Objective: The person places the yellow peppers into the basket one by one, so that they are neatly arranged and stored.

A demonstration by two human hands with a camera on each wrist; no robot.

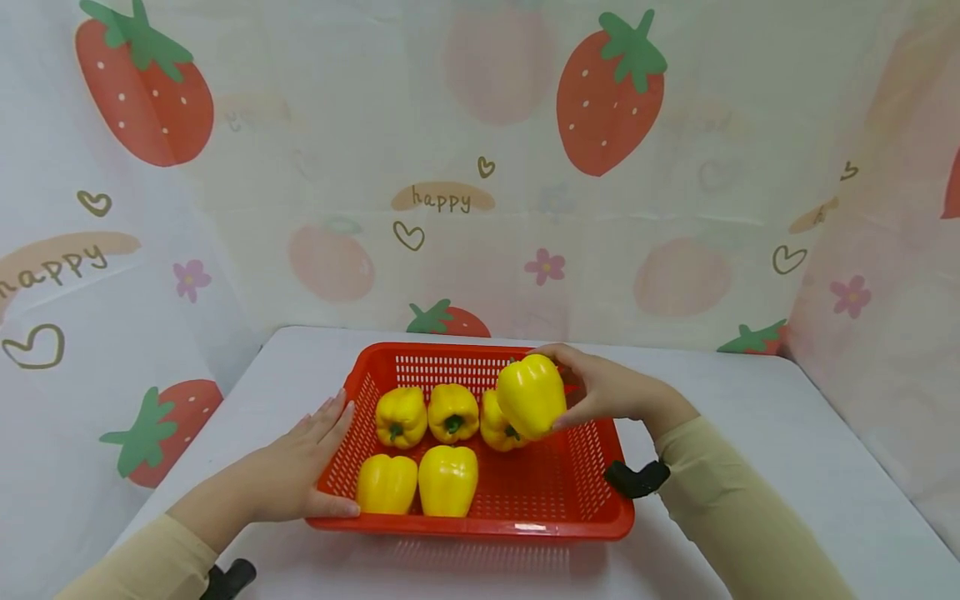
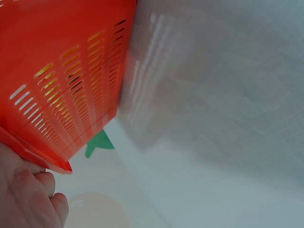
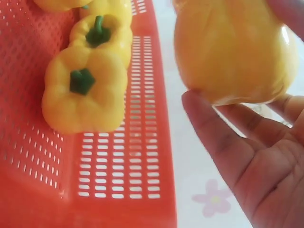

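Note:
My right hand grips a yellow bell pepper above the right part of a red plastic basket. In the right wrist view, the held bell pepper sits between thumb and fingers, beside the basket's rim in that view. Spread over the basket's left front corner, my left hand rests on the rim with straight fingers, its thumb along the front edge. Inside the basket, three yellow bell peppers line the back, stems facing me; the rightmost is partly hidden by the held one. Two more bell peppers lie at the front left.
The basket stands on a white table. A pale curtain printed with strawberries, hearts and flowers encloses the back and sides. Each wrist wears a black strap mount. The basket's floor shows red at the front right.

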